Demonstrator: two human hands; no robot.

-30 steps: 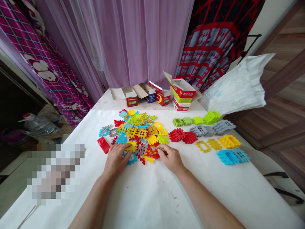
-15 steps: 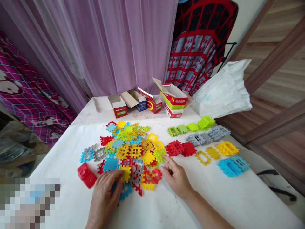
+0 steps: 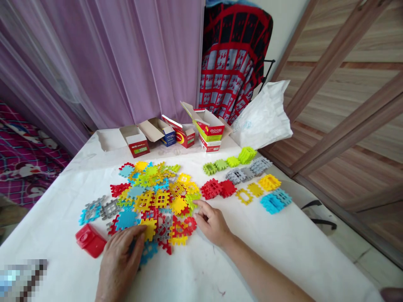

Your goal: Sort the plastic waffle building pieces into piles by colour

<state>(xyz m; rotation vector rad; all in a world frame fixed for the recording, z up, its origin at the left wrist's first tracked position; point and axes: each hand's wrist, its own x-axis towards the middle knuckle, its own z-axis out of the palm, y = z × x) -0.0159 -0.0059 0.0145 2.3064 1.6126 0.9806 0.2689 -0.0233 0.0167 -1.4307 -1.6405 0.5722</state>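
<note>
A heap of plastic interlocking building tiles [image 3: 162,199] in yellow, red, blue, grey and green lies on the white-covered table. At its near left edge, my left hand [image 3: 121,253] pinches a yellow building tile [image 3: 150,229] between fingers and thumb. Blue tiles [image 3: 149,251] lie partly under that hand. On the heap's right side is my right hand [image 3: 212,224], its index finger stretched to a lime-green tile [image 3: 192,200] and its thumb apart, with nothing held. A red wheel-like piece [image 3: 189,226] lies just left of the right thumb.
Sorted tiles lie on the right: green [image 3: 233,161], grey [image 3: 248,172], red [image 3: 217,188], yellow [image 3: 269,183] and blue [image 3: 276,201]. Open cardboard boxes [image 3: 138,147] line the back beside a white bag [image 3: 262,115]. A red plastic container [image 3: 90,240] stands left of my left hand.
The view has swung right, so everything sits further left in the picture. Both hands and the tiles keep about the same places relative to each other.
</note>
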